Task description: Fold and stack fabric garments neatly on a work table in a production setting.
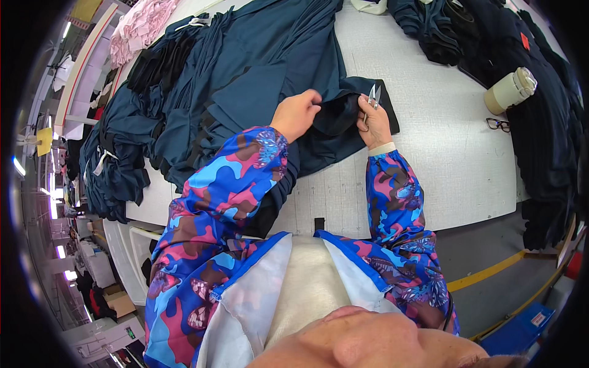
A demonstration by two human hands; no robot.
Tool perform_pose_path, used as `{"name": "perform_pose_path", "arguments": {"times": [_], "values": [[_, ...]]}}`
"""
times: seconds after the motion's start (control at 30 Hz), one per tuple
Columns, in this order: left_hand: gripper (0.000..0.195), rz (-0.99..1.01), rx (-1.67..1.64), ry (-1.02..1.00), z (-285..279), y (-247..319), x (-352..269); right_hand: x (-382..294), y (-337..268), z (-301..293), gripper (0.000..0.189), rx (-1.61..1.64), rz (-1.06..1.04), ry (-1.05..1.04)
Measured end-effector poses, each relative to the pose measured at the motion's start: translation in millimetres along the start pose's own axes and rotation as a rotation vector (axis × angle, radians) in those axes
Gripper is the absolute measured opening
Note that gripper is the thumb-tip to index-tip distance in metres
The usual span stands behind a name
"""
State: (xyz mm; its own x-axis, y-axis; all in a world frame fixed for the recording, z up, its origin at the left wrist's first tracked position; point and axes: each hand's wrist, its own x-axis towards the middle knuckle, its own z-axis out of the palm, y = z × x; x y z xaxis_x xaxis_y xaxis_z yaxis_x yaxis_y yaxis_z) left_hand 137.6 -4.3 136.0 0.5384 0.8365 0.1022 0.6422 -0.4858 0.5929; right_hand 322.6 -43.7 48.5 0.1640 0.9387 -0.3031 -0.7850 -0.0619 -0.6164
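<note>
Dark teal garments (248, 78) lie in layers over the table, with black trim along some edges. My left hand (299, 112) rests at one garment's dark opening, its fingers curled together, seemingly pinching the fabric. Thread snips (374, 97) with metal blades pointing away from me sit in my right hand (373, 120), which also touches the other side of that opening. Part of the snips' handle is hidden by the fingers. Both forearms wear blue and pink patterned sleeves.
On the pale worktable (451, 152), a lidded cup (511, 90) and eyeglasses (498, 124) lie at the right beside piled black garments (545, 152). Pink cloth (138, 30) is heaped at the far left. White bins (138, 257) stand below the near left edge.
</note>
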Motion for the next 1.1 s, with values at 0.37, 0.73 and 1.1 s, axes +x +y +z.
{"name": "perform_pose_path", "arguments": {"times": [0.37, 0.73, 1.1], "values": [[0.017, 0.204, 0.158, -0.054, 33, 0, 9, 5, 9, -3, 0.007, 0.117, 0.104, -0.059], [0.015, -0.085, -0.447, -0.361, -21, 18, -26, 11, 6, -11, 0.007, 0.054, 0.05, -0.029], [0.013, 0.18, -0.06, -0.726, 100, 58, -140, 13, 5, -13, 0.007, -0.085, 0.068, -0.08]]}}
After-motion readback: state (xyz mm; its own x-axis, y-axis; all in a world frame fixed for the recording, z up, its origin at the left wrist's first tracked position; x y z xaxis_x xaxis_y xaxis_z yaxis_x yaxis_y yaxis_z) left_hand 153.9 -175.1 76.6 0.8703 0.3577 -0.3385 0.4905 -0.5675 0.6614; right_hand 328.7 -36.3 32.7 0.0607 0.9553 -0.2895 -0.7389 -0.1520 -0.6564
